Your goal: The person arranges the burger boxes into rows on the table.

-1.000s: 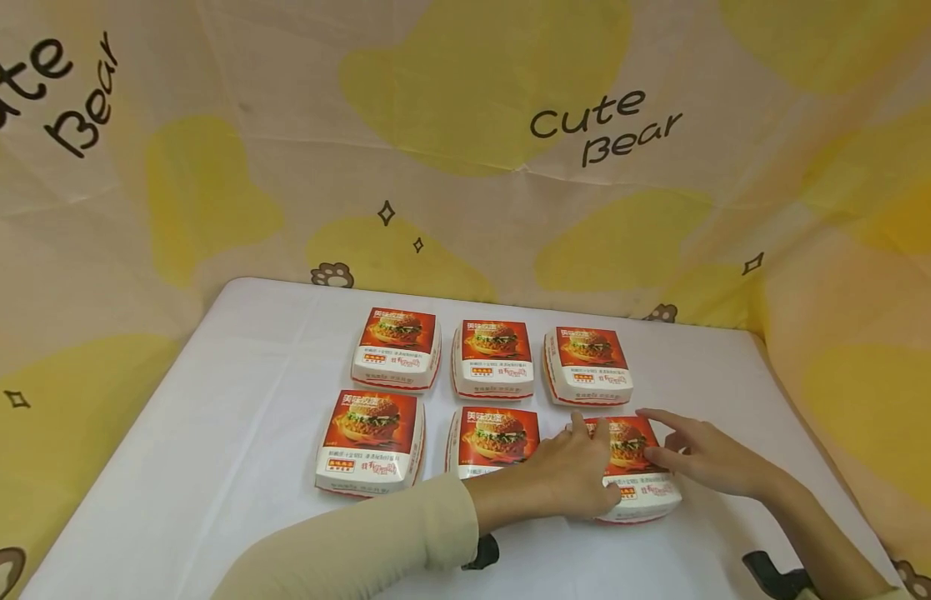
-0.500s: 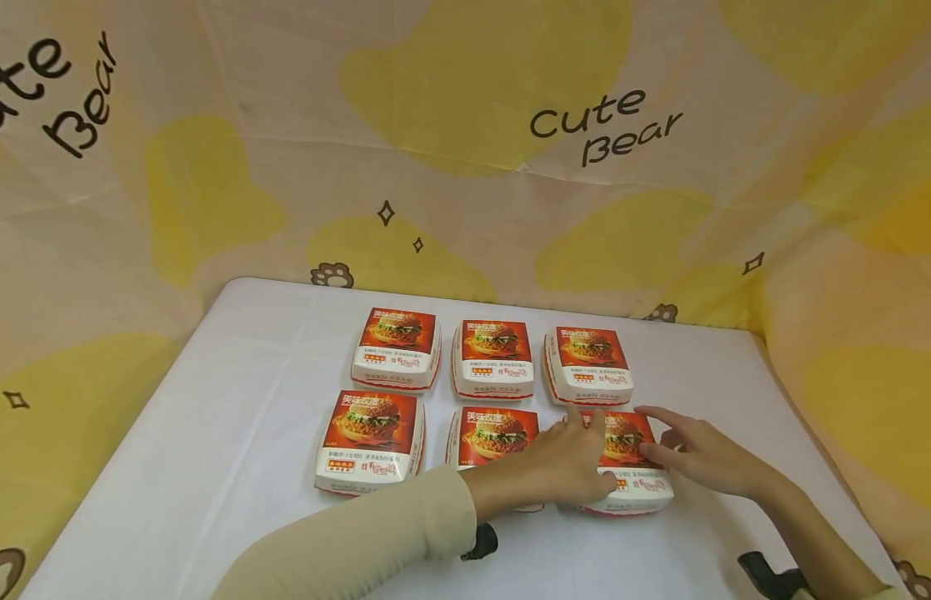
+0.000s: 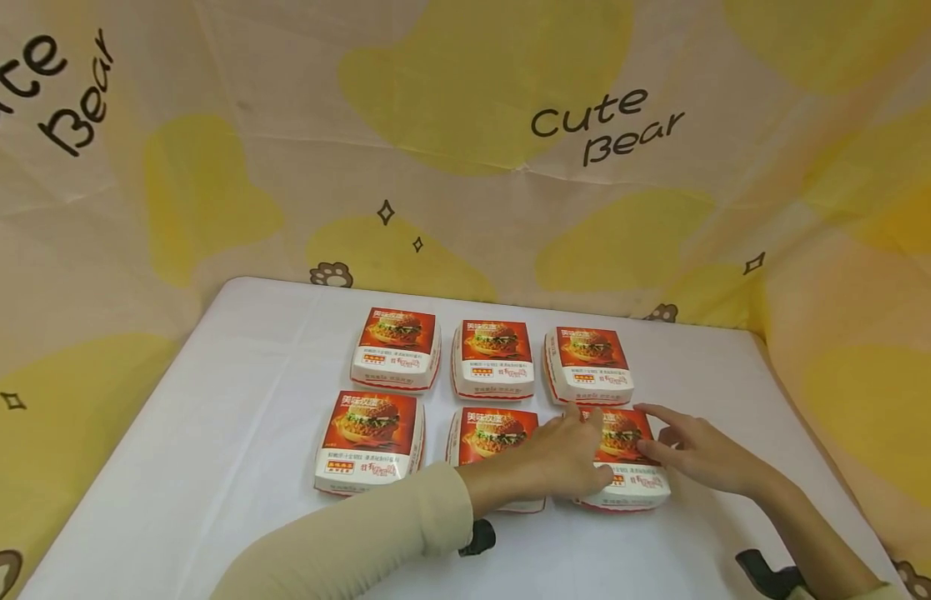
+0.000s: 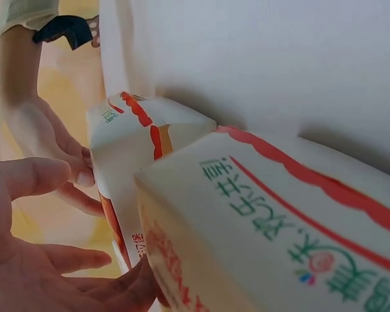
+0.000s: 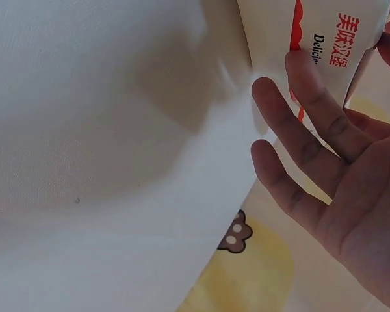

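Note:
In the head view, the front right burger box [image 3: 625,479], white with a red burger picture on its lid, lies between my two hands. My left hand [image 3: 573,454] reaches over the front middle burger box [image 3: 495,429] and covers the left side of the right one. At the opposite side is my right hand [image 3: 705,454], thumb near the lid's edge. The right wrist view shows its fingers [image 5: 312,97] spread loosely, one fingertip at the box's white side wall [image 5: 331,39]. Extended fingers [image 4: 71,257] of the left hand show beside two boxes in the left wrist view.
Behind stands a row of three matching burger boxes [image 3: 493,358]. Another burger box [image 3: 369,442] sits at the front left. All rest on a white-covered table [image 3: 187,467], backed by a yellow-patterned cloth [image 3: 465,167]. A black strap [image 3: 765,575] shows at the right wrist.
The front right burger box has slid slightly left and back, closer to its row and the box behind. Both hands have shifted slightly left with it.

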Demonstrator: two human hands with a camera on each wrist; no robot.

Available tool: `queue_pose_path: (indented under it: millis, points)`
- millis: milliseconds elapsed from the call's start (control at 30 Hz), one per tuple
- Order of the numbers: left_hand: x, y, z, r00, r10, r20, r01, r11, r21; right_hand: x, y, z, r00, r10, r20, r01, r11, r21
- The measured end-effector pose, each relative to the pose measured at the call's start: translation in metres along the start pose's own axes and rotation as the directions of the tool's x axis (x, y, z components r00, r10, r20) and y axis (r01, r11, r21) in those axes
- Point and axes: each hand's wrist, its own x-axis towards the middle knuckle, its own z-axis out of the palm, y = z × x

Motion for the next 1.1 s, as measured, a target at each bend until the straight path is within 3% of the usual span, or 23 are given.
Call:
queue_pose_path:
  millis: [167,667,867,967,1100]
  points:
    - [0.001,-0.003,-0.002,1.0,0.005,0.012,-0.004,0.999,-0.034,0.002,-0.001,-0.001,1.0,-0.008,-0.004,0.008,1.0,-0.009]
    - [0.001,-0.003,-0.004,1.0,0.004,0.003,-0.004,1.0,-0.021,0.002,-0.003,-0.002,1.0,0.005,0.006,-0.004,1.0,-0.015]
    - [-0.002,-0.001,-0.009,1.0,0.008,-0.015,-0.008,1.0,-0.004,-0.003,-0.004,-0.014,0.999,0.023,-0.025,-0.025,0.996,-0.091]
    - [-0.004,-0.004,-0.018,0.999,0.035,-0.028,-0.036,0.999,-0.021,-0.004,-0.007,-0.025,0.997,0.031,-0.068,-0.04,0.99,-0.138]
    - [-0.005,-0.014,-0.039,0.991,0.134,-0.015,-0.135,0.99,-0.05,-0.001,-0.014,-0.04,0.996,0.009,-0.088,-0.026,0.982,-0.186]
